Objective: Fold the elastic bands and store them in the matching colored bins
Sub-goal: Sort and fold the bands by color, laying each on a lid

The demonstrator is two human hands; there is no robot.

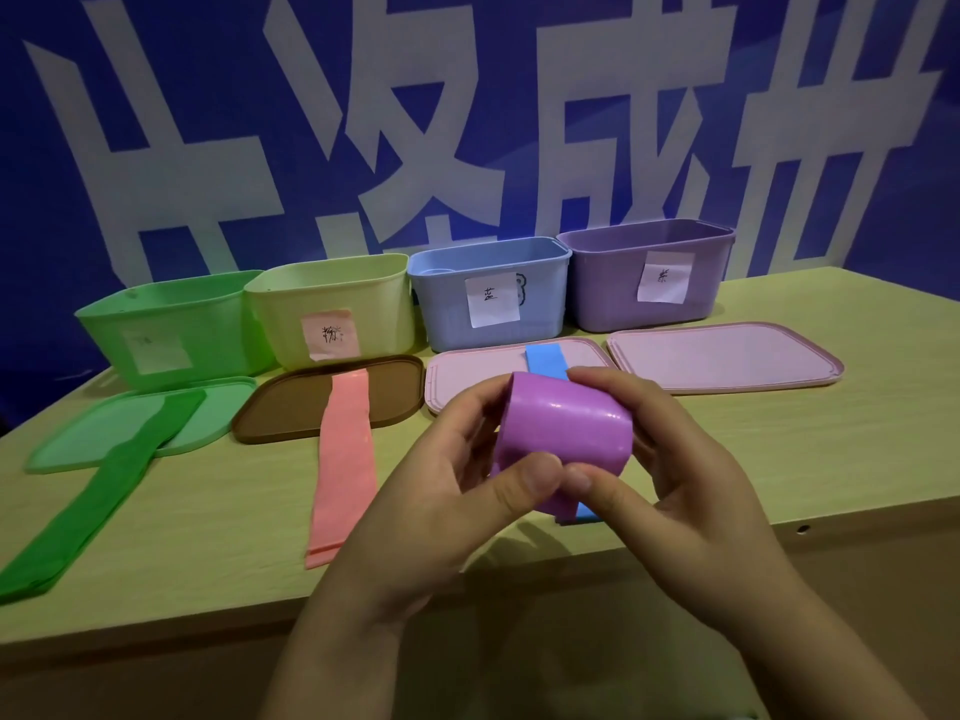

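Note:
A purple elastic band (563, 426), folded into a thick loop, is held above the table between my left hand (457, 485) and my right hand (670, 465); both thumbs pinch its near edge. A blue band (545, 361) lies on a pink lid behind it, mostly hidden. A pink band (345, 459) and a green band (98, 491) lie flat on the table to the left. Four open bins stand in a row at the back: green (171, 324), yellow-green (332, 304), blue (493, 293) and purple (649, 272).
Lids lie in front of the bins: a green lid (78, 439), a brown lid (291, 402), a pink lid (467, 371) and another pink lid (727, 356). The table's front edge (857, 517) runs below my hands. A blue banner wall stands behind.

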